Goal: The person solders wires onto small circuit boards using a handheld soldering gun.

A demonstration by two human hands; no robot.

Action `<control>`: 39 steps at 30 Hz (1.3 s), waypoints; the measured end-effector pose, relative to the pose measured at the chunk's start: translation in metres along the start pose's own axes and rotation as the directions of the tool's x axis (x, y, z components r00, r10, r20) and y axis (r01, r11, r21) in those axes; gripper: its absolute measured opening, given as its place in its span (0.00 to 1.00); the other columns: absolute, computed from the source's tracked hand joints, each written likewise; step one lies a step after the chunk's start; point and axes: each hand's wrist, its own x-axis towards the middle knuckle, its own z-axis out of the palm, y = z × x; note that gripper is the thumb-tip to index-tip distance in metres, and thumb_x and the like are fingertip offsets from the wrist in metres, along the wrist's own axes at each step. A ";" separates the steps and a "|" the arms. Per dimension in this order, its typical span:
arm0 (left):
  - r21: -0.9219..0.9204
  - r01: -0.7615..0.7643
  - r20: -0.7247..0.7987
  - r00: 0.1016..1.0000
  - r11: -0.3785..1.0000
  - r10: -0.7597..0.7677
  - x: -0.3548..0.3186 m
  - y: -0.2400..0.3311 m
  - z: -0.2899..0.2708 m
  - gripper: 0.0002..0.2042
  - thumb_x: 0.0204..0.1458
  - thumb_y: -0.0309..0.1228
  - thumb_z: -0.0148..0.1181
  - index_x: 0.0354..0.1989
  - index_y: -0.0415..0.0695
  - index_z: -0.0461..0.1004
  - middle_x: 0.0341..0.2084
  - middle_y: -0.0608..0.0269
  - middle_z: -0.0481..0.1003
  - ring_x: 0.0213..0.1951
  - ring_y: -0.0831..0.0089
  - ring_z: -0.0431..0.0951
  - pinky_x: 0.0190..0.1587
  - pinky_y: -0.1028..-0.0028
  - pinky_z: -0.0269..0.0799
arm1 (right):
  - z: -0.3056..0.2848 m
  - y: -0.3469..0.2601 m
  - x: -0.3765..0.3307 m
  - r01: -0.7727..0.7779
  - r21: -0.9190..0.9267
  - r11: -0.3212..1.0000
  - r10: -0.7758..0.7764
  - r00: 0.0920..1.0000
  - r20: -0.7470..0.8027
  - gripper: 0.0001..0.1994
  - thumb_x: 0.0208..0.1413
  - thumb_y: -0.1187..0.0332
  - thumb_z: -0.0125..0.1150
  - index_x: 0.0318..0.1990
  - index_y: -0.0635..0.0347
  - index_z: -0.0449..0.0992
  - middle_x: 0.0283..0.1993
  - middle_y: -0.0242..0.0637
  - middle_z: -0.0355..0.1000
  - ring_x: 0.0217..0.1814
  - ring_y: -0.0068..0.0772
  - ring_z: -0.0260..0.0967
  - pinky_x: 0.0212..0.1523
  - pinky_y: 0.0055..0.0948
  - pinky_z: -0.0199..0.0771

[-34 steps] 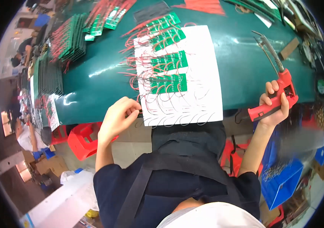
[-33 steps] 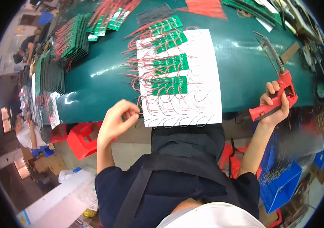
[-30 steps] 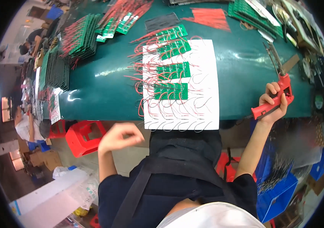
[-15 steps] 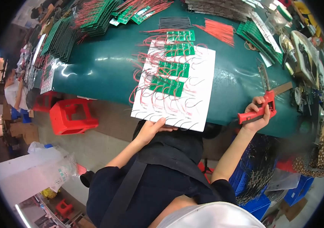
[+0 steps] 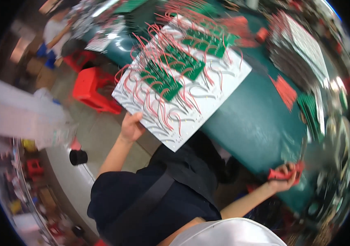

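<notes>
Teal table [image 5: 261, 119], one white board [image 5: 183, 88]

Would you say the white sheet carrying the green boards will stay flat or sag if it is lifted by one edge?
The white sheet is probably fairly stiff: its overhang past the table looks flat, with the left hand at one edge. The green boards add weight, so it may tip toward them. Their red wires look loose and floppy, likely to snag.

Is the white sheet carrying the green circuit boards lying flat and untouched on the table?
No, the left hand grips the white sheet at its near edge, which overhangs the green table.
</notes>
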 end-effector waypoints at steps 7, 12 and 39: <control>-0.072 -0.464 -0.030 0.886 0.883 0.463 0.078 -0.024 -0.076 0.14 0.53 0.27 0.49 0.48 0.39 0.68 0.45 0.58 0.74 0.50 0.64 0.72 0.54 0.61 0.67 | -0.202 -0.054 0.041 0.041 -0.031 0.999 -0.040 0.998 0.041 0.24 0.56 0.72 0.50 0.61 0.65 0.55 0.39 0.38 0.60 0.40 0.26 0.59 0.28 0.16 0.64; 0.023 -0.586 0.042 0.810 0.810 0.585 0.173 0.155 -0.123 0.10 0.57 0.27 0.47 0.45 0.39 0.67 0.44 0.56 0.73 0.47 0.64 0.74 0.52 0.63 0.71 | -0.130 -0.041 0.051 0.053 -0.002 0.999 -0.053 0.997 0.058 0.25 0.55 0.74 0.49 0.61 0.66 0.53 0.41 0.37 0.59 0.43 0.28 0.58 0.30 0.17 0.65; 0.651 0.285 -0.754 0.348 0.704 0.556 0.354 0.245 -0.443 0.28 0.44 0.43 0.60 0.48 0.33 0.71 0.49 0.43 0.70 0.53 0.53 0.70 0.53 0.64 0.65 | -0.035 0.023 0.059 0.414 -0.636 0.651 -0.573 0.818 -0.054 0.12 0.49 0.71 0.50 0.43 0.50 0.69 0.51 0.43 0.68 0.29 0.29 0.65 0.19 0.16 0.61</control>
